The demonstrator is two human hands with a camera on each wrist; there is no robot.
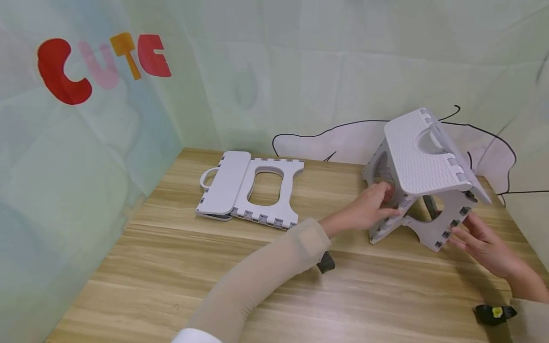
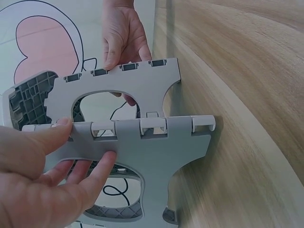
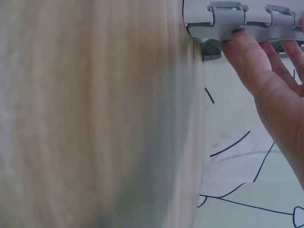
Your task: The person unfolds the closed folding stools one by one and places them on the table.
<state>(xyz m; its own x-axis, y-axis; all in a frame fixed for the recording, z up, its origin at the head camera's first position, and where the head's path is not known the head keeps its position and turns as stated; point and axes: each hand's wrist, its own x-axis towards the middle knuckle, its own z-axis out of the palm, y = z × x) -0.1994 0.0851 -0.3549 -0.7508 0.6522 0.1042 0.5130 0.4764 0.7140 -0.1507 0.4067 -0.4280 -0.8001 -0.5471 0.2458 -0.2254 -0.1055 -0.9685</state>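
Observation:
A white and grey folding step stool [image 1: 424, 157] stands part unfolded at the right of the table, its textured top tilted and its leg panels spread. My left hand [image 1: 364, 207] grips the hinged edge of the near left leg panel; in the left wrist view the thumb lies over the edge and the fingers press the panel's face. On the other side, my right hand [image 1: 484, 243] holds the right leg panel by its notched edge, with fingertips showing through the panel's opening in the left wrist view. The right wrist view shows its fingers [image 3: 254, 57] against the panel.
A second folding stool [image 1: 276, 164] lies flat on the wooden table [image 1: 193, 276] at the left, its loop handle facing left. A printed cloth wall [image 1: 300, 85] rises right behind the table, close to the standing stool. Black wrist gear [image 1: 493, 314] sits at the right wrist.

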